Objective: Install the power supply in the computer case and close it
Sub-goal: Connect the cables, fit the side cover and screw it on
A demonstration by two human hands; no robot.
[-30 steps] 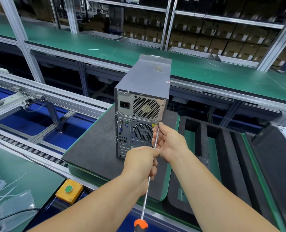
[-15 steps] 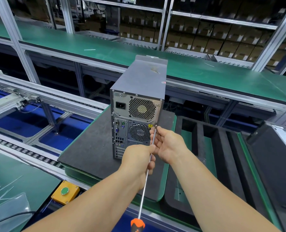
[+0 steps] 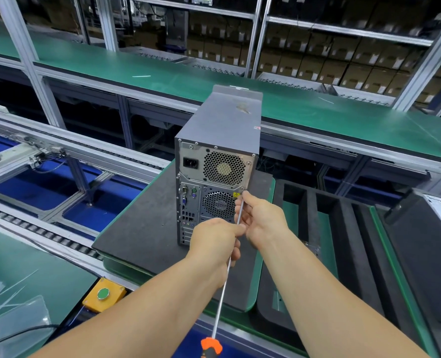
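Observation:
A grey computer case [image 3: 222,130] stands upright on a black mat [image 3: 142,228], its back panel facing me. The power supply [image 3: 214,164] sits in the top of that panel, with its fan grille and power socket showing. A long screwdriver [image 3: 224,275] with an orange handle points at a screw at the power supply's lower right corner. My left hand [image 3: 214,241] grips the metal shaft halfway along. My right hand [image 3: 260,220] pinches the shaft near its tip, right by the screw.
A yellow box with a green button [image 3: 103,295] sits at the near edge. Black foam trays [image 3: 343,228] lie to the right, and another case [image 3: 433,228] stands at the far right. Roller conveyor rails [image 3: 46,236] run on the left; a green bench [image 3: 317,109] lies behind.
The screwdriver tip has moved up the back panel to the screw at the power supply's lower right corner. Both hands went with it, keeping their hold on the shaft.

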